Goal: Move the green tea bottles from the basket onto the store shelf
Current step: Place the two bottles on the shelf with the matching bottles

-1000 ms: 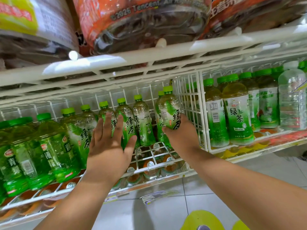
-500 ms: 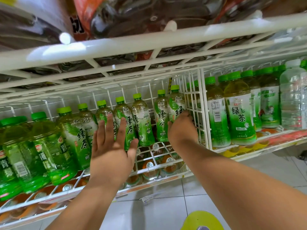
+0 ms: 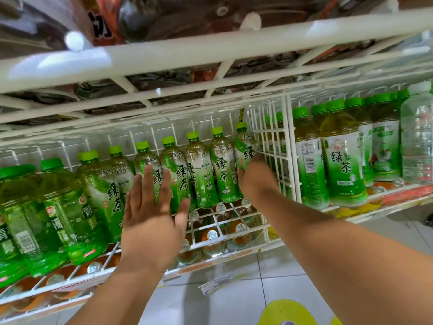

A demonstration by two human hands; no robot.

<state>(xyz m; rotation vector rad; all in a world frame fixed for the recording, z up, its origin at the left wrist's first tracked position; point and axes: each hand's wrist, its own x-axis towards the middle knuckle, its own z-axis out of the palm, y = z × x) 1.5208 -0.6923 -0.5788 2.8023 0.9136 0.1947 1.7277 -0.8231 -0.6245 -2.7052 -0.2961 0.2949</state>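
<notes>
At centre frame the right hand (image 3: 254,179) grips the lower body of a green-capped plastic green tea bottle (image 3: 243,146), standing rightmost in its row on the white wire store shelf (image 3: 225,219), against a white wire divider (image 3: 274,146). The left hand (image 3: 150,216), fingers straight and spread, presses against neighbouring bottles. Labels read 绿茶. Pale floor tiles (image 3: 234,301) fill the bottom of the frame.

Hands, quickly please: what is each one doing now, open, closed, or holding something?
Left hand: open, straight fingers against the row of green tea bottles.
Right hand: grips the rightmost green tea bottle beside the wire divider.
</notes>
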